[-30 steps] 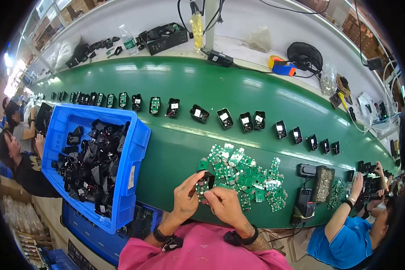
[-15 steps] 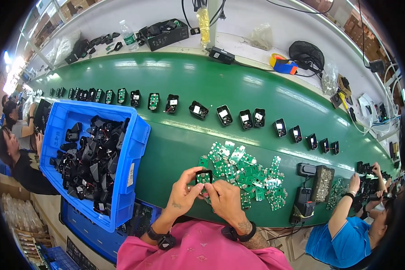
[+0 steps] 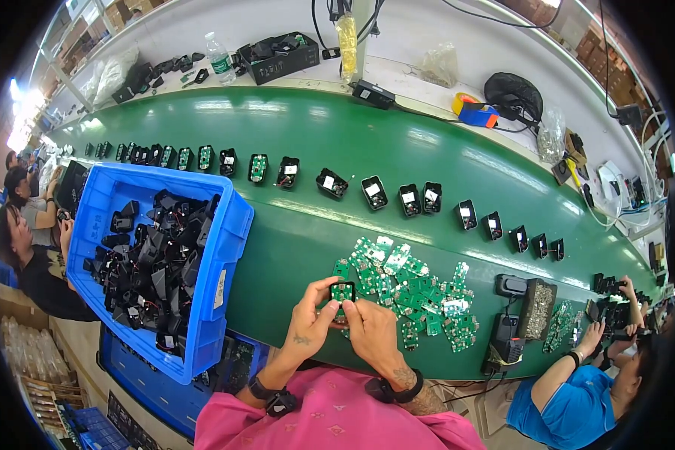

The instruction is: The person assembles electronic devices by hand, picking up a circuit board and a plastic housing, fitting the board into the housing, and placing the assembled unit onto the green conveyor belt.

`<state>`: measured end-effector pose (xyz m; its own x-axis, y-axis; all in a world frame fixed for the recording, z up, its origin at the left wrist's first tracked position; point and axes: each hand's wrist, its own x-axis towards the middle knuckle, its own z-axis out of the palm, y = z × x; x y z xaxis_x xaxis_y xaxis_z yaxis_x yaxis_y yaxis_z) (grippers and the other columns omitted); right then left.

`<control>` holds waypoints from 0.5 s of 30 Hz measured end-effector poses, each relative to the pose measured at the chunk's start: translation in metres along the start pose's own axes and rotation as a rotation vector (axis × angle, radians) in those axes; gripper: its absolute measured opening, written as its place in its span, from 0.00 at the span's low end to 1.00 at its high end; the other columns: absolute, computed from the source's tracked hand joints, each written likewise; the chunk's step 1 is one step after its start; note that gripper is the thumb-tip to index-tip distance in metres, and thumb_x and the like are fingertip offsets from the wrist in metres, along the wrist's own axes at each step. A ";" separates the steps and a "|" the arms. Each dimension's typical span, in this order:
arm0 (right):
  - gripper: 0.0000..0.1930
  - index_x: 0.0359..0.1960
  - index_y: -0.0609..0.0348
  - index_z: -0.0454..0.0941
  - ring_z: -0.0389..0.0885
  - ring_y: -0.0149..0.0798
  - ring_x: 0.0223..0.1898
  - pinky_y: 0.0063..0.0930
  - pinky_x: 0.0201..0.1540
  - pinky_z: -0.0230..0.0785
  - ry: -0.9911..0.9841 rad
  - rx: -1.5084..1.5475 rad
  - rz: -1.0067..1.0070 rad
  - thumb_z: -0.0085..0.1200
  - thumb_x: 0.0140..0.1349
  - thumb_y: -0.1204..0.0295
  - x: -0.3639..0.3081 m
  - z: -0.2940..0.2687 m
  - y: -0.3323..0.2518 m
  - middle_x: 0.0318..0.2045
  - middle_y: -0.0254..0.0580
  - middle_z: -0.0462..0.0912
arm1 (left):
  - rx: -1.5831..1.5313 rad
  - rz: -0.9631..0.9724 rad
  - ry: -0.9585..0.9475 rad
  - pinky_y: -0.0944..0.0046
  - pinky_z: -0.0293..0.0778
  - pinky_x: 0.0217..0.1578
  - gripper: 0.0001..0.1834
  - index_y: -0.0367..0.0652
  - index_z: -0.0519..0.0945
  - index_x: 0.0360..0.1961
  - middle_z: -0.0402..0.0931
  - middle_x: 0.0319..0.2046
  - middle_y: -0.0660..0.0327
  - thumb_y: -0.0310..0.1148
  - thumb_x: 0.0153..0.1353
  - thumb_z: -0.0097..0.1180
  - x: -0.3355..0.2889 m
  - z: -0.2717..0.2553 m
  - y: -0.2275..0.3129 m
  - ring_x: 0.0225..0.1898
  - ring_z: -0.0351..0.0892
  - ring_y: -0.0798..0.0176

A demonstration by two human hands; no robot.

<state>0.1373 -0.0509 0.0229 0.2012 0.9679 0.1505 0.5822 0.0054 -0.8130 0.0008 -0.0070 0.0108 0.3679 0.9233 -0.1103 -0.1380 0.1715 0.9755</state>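
Note:
Between my hands is a small black plastic housing (image 3: 343, 285) with a green circuit board (image 3: 343, 293) sitting inside its rim. My left hand (image 3: 311, 315) grips the housing's left side, its thumb at the lower edge. My right hand (image 3: 372, 330) holds it from the right, the thumb pressing on the board's lower part. Just beyond and to the right lies a loose pile of green circuit boards (image 3: 409, 285). A big blue bin (image 3: 236, 247) full of black housings (image 3: 154, 274) stands to my left.
A row of black housings (image 3: 374, 193), some with boards in them, runs along the green bench (image 3: 292, 232). Right of the pile are a black power tool (image 3: 505, 341) and a box of small metal parts (image 3: 536, 309). Co-workers sit at both sides, one in a blue shirt (image 3: 559, 405).
My hands stay on the housing, which now faces up more, showing the board clearly. The co-worker's arm at right has lowered toward the bench.

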 end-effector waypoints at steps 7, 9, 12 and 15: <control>0.18 0.22 0.62 0.75 0.76 0.50 0.19 0.41 0.23 0.65 -0.058 -0.040 0.057 0.52 0.69 0.65 0.001 -0.004 -0.005 0.18 0.48 0.77 | 0.113 -0.030 0.009 0.71 0.83 0.28 0.20 0.36 0.67 0.62 0.79 0.48 0.51 0.24 0.69 0.46 -0.002 -0.005 0.005 0.37 0.82 0.68; 0.15 0.26 0.63 0.77 0.77 0.48 0.19 0.40 0.23 0.66 -0.076 -0.085 0.073 0.52 0.69 0.65 0.001 -0.004 0.001 0.18 0.47 0.77 | 0.120 -0.093 -0.011 0.72 0.81 0.26 0.19 0.35 0.67 0.61 0.80 0.45 0.52 0.23 0.69 0.45 -0.004 -0.007 0.012 0.30 0.83 0.67; 0.11 0.38 0.64 0.78 0.79 0.44 0.20 0.36 0.24 0.68 -0.076 0.050 0.133 0.51 0.69 0.66 0.002 -0.006 0.000 0.21 0.47 0.79 | 0.096 -0.148 -0.059 0.71 0.80 0.25 0.18 0.34 0.66 0.60 0.80 0.44 0.51 0.23 0.69 0.45 -0.002 -0.009 0.016 0.27 0.83 0.66; 0.19 0.60 0.64 0.71 0.82 0.38 0.24 0.31 0.28 0.72 -0.103 0.286 0.169 0.49 0.69 0.70 0.002 -0.005 0.001 0.28 0.48 0.82 | 0.099 -0.143 -0.092 0.69 0.81 0.24 0.18 0.33 0.65 0.59 0.80 0.43 0.50 0.23 0.69 0.45 0.001 -0.006 0.014 0.27 0.84 0.64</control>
<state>0.1423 -0.0501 0.0248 0.1869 0.9813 -0.0452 0.3005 -0.1009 -0.9484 -0.0063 -0.0012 0.0233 0.4605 0.8559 -0.2351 0.0107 0.2595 0.9657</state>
